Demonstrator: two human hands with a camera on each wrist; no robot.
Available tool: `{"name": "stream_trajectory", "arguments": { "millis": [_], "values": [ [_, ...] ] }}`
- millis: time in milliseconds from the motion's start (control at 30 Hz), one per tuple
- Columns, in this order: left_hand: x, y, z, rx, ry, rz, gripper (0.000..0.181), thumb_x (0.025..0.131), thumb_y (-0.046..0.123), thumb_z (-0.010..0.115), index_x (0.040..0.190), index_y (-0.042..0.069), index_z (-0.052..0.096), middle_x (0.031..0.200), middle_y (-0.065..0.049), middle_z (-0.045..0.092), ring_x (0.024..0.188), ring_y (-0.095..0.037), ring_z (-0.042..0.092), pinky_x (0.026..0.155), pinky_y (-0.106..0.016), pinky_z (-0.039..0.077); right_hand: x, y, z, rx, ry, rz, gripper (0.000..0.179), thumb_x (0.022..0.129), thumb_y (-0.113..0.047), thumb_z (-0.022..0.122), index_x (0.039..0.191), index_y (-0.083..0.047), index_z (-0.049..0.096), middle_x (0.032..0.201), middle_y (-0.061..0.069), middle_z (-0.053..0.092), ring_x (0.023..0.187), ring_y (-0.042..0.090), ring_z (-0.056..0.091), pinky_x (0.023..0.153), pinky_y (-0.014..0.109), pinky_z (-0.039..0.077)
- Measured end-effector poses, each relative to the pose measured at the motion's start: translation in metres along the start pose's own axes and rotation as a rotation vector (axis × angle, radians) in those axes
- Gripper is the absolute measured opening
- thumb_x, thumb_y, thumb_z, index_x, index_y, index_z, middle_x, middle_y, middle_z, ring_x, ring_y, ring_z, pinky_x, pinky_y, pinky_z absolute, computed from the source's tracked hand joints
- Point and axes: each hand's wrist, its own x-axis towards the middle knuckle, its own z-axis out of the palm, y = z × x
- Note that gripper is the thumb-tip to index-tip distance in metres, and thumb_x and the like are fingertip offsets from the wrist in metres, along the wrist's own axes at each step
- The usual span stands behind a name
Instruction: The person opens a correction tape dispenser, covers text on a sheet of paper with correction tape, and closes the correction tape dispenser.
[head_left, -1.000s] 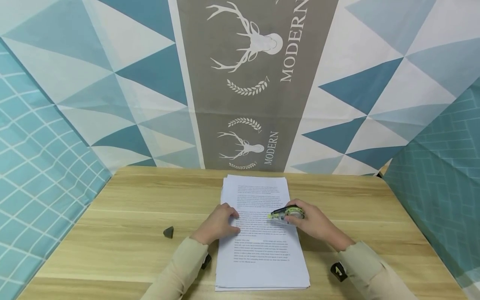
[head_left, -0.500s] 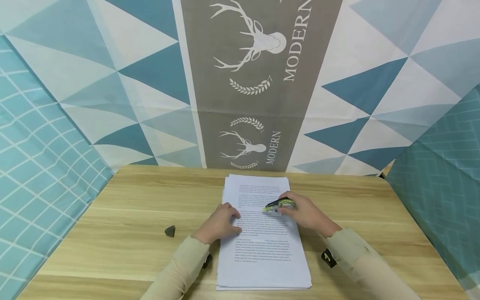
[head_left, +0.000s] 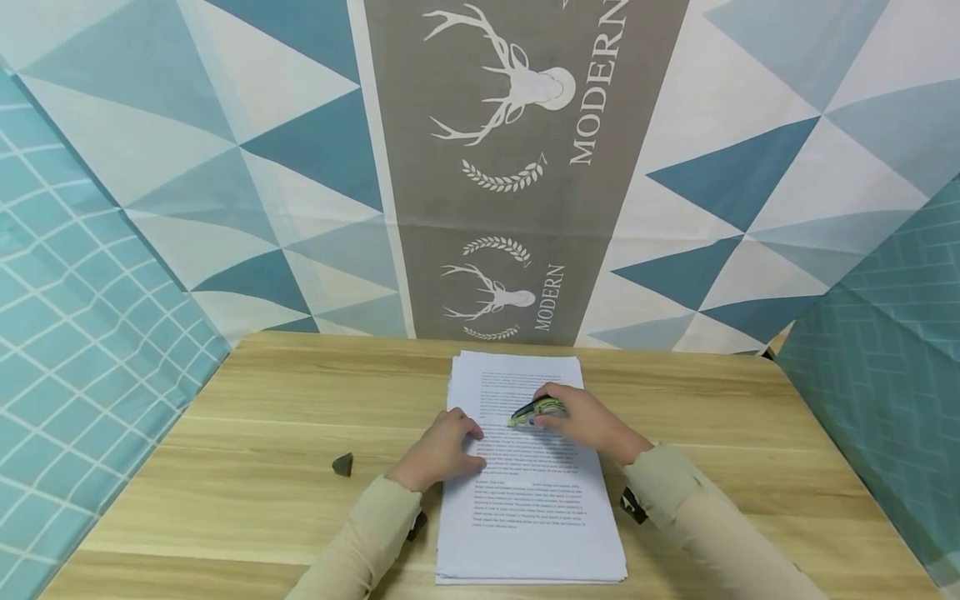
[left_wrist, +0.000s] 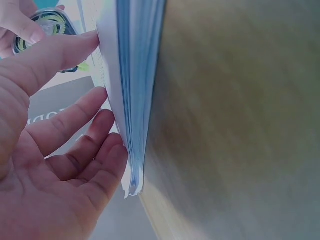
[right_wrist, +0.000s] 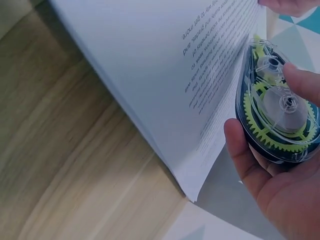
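Observation:
A thick stack of printed paper [head_left: 525, 554] lies upright to me on the wooden table. My right hand [head_left: 588, 423] grips a correction tape dispenser [head_left: 540, 410] between thumb and fingers, its tip pointing left, close over the printed lines. In the right wrist view the dispenser [right_wrist: 282, 107] shows a clear side, lime-green gear wheels and a dark rim. At the stack's left edge rests my left hand [head_left: 442, 450], fingers slightly bent and spread, holding nothing. The left wrist view has its fingertips [left_wrist: 100, 95] touching the top sheet's border beside the layered paper edges [left_wrist: 135, 90].
A small dark angular piece [head_left: 342, 464] sits on the wooden table [head_left: 247, 450], left of my left hand. Behind the table's far edge hangs a patterned cloth [head_left: 487, 208] with deer heads and triangles. Blue tiled-print cloths [head_left: 82, 333] flank the sides.
My right hand has carried the correction tape dispenser leftward across the page, toward the left side of the text. My left hand has stayed at the stack's edge.

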Motion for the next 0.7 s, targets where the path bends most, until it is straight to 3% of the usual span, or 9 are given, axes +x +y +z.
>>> {"name": "stream_trajectory", "arguments": {
  "millis": [400, 700],
  "values": [
    [0.0, 0.001, 0.001, 0.011, -0.004, -0.006, 0.034, 0.069, 0.019, 0.077, 0.096, 0.0, 0.067, 0.092, -0.006, 0.055, 0.09, -0.02, 0.048, 0.083, -0.037, 0.045, 0.008, -0.005, 0.002, -0.121, -0.043, -0.043, 0.023, 0.087, -0.023, 0.067, 0.107, -0.016, 0.06, 0.103, -0.002, 0.064, 0.096, 0.014, 0.057, 0.088, 0.038, 0.046],
    [0.001, 0.004, 0.0, 0.014, -0.009, -0.018, 0.034, 0.07, 0.019, 0.078, 0.096, 0.0, 0.067, 0.093, -0.007, 0.055, 0.091, -0.022, 0.049, 0.084, -0.039, 0.045, 0.016, -0.014, -0.005, -0.266, -0.099, -0.107, 0.018, 0.086, -0.02, 0.066, 0.102, -0.014, 0.061, 0.093, -0.002, 0.062, 0.082, 0.011, 0.052, 0.079, 0.033, 0.046]
  ]
}}
